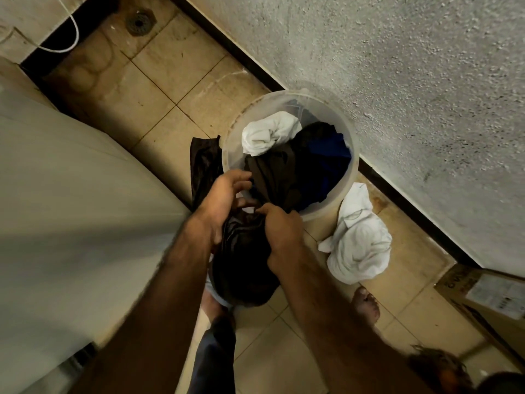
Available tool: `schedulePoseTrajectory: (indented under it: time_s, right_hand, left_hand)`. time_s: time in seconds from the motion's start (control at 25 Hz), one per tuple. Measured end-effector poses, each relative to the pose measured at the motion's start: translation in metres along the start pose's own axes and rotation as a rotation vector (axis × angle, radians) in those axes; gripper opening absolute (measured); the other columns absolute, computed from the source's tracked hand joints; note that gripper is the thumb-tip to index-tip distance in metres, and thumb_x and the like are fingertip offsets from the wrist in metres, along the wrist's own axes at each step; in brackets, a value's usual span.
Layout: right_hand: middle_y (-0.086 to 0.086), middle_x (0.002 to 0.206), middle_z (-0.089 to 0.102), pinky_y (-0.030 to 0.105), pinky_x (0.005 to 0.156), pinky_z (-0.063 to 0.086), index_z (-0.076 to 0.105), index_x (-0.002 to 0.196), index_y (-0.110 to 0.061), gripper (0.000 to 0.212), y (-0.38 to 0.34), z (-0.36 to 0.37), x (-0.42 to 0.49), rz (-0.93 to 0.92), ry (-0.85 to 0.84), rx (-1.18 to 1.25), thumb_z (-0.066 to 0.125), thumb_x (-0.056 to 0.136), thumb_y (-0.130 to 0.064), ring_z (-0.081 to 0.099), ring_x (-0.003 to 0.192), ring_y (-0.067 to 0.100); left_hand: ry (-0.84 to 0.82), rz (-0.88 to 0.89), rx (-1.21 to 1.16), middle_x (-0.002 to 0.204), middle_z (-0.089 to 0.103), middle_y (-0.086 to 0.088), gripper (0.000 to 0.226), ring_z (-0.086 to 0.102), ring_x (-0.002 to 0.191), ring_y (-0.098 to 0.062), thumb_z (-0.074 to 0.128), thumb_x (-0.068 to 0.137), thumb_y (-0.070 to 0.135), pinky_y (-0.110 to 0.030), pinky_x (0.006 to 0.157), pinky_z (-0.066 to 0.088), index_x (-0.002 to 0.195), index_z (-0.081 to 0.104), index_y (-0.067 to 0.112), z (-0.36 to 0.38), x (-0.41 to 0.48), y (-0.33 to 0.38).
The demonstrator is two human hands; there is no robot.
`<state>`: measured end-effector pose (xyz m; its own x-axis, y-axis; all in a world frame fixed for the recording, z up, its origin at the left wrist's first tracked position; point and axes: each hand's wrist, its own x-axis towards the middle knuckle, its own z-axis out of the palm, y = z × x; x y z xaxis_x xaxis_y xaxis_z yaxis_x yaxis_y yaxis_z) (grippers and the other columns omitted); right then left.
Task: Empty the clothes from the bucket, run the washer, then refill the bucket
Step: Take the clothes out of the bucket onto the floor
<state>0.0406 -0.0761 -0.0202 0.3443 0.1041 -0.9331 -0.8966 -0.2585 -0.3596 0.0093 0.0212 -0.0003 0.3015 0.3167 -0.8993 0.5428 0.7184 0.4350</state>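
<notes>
A translucent plastic bucket (348, 129) stands on the tiled floor against the rough wall. Inside it lie a white garment (270, 133), a brown one (272, 173) and a blue one (331, 150). My right hand (279, 231) is shut on a bundle of dark shiny cloth (241, 257) just in front of the bucket. My left hand (223, 201) curls over the same cloth at the bucket's near rim, fingers partly spread. A dark strip of that cloth (203, 163) hangs over the bucket's left side.
A white garment (358, 237) lies on the floor right of the bucket. The washer's pale side (71, 209) fills the left. A cardboard box (488, 297) sits at the right edge. My bare foot (366, 304) is on the tiles; a floor drain (140, 21) is at the far end.
</notes>
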Motion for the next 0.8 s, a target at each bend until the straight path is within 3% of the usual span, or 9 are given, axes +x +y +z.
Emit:
schedulePoseTrajectory:
  time_s: [0.08,0.16,0.32,0.48,0.6,0.68,0.8]
  right_hand:
    - [0.008,0.112,0.071,0.05,0.097,0.056,0.066,0.11,-0.018,0.029,0.017,0.0,-0.011,-0.026,-0.001,-0.026,0.063,0.084,-0.006,0.068,0.103,0.033]
    - [0.004,0.103,0.073,0.05,0.093,0.058,0.066,0.094,-0.028,0.025,0.031,-0.001,-0.024,-0.051,-0.013,-0.022,0.064,0.084,-0.006,0.069,0.097,0.031]
    - [0.002,0.081,0.071,0.052,0.083,0.058,0.068,0.082,-0.025,0.022,0.043,-0.006,-0.032,-0.083,-0.045,-0.085,0.065,0.083,-0.004,0.07,0.084,0.03]
    - [0.0,0.087,0.075,0.046,0.08,0.062,0.071,0.092,-0.023,0.011,0.031,-0.012,-0.03,-0.088,-0.035,-0.074,0.071,0.082,-0.018,0.072,0.086,0.025]
    - [0.004,0.095,0.075,0.048,0.08,0.062,0.069,0.1,-0.018,0.036,0.022,-0.014,-0.019,-0.131,0.032,-0.03,0.07,0.07,-0.038,0.073,0.091,0.027]
    - [0.01,0.104,0.073,0.041,0.076,0.059,0.065,0.111,-0.011,0.054,0.011,-0.015,-0.007,-0.142,0.025,-0.008,0.069,0.068,-0.044,0.071,0.099,0.031]
    - [0.009,0.123,0.068,0.034,0.084,0.054,0.057,0.132,-0.01,0.054,-0.008,-0.016,0.014,-0.112,0.018,-0.019,0.072,0.088,-0.036,0.066,0.109,0.027]
  left_hand:
    - [-0.023,-0.027,0.242,0.104,0.075,-0.003,0.034,0.071,0.078,-0.016,0.062,0.091,0.053,-0.031,0.072,0.057,0.107,0.071,0.024,0.005,0.012,0.004]
    - [-0.041,-0.103,0.431,0.109,0.074,-0.004,0.055,0.069,0.085,-0.019,0.076,0.079,0.056,-0.026,0.067,0.052,0.12,0.069,0.02,0.015,0.022,0.004]
    - [0.06,0.004,0.543,0.133,0.061,-0.002,0.062,0.06,0.115,-0.025,0.08,0.082,0.02,-0.031,0.093,0.051,0.138,0.054,0.013,0.023,0.043,-0.013]
    - [0.204,0.099,0.463,0.111,0.067,-0.005,0.037,0.062,0.094,-0.022,0.07,0.086,0.005,-0.027,0.08,0.051,0.121,0.062,0.013,0.018,0.048,-0.022]
    - [0.201,0.168,0.497,0.107,0.073,-0.006,0.032,0.069,0.091,-0.022,0.068,0.084,0.008,-0.035,0.087,0.058,0.113,0.067,0.022,0.011,0.041,-0.023]
    - [0.146,0.198,0.565,0.099,0.076,-0.002,0.025,0.073,0.088,-0.021,0.069,0.078,0.019,-0.04,0.087,0.06,0.099,0.069,0.033,0.011,0.027,-0.026]
    - [0.06,0.263,0.691,0.09,0.076,0.007,0.031,0.074,0.082,-0.016,0.061,0.07,0.046,-0.044,0.079,0.062,0.099,0.07,0.038,0.01,0.008,-0.041]
